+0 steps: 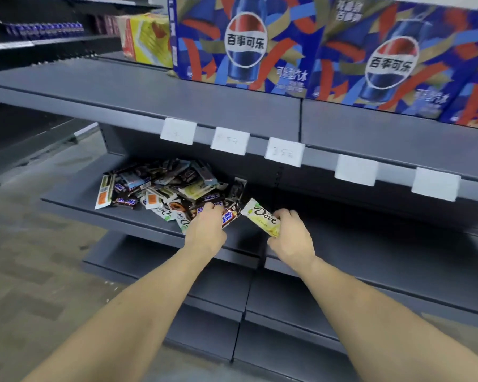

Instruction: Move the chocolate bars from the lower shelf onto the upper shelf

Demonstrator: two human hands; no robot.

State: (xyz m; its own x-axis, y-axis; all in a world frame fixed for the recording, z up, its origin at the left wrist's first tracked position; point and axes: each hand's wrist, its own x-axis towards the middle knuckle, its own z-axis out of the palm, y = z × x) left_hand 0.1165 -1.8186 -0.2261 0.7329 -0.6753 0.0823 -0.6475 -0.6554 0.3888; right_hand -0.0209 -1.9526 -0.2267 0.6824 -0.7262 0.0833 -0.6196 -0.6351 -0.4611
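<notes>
- Grey upper shelf (pixel 138 89), broad and bare on its near left half, loaded further right with blue Pepsi cartons (pixel 246 42) and, behind them, a yellow box (pixel 146 40); white price tags (pixel 230 140) clipped along its front lip.
- Lower shelf (pixel 75 205) directly beneath, carrying the pile of chocolate bars (pixel 160 186): Snickers and Dove wrappers heaped loosely, overlapping, mostly on its left part.
- Left hand (pixel 206 230) reaching in at the pile's near right edge, fingers curled round a brown Snickers bar (pixel 229 216), which pokes out to the right of the knuckles.
- Right hand (pixel 291 235) just beside, pinching a pale yellow Dove bar (pixel 262 217) by its lower end, the bar tilted up and leftward, clear of the heap.
- Step in hand, by the look of it: the pick-up, one bar per hand, nothing yet on the upper shelf.
- Next move probably calls for drawing both bars out from under the tagged lip, lifting past it, then setting them on the bare stretch left of the cartons.
- Most of the pile untouched, so early in the task.
</notes>
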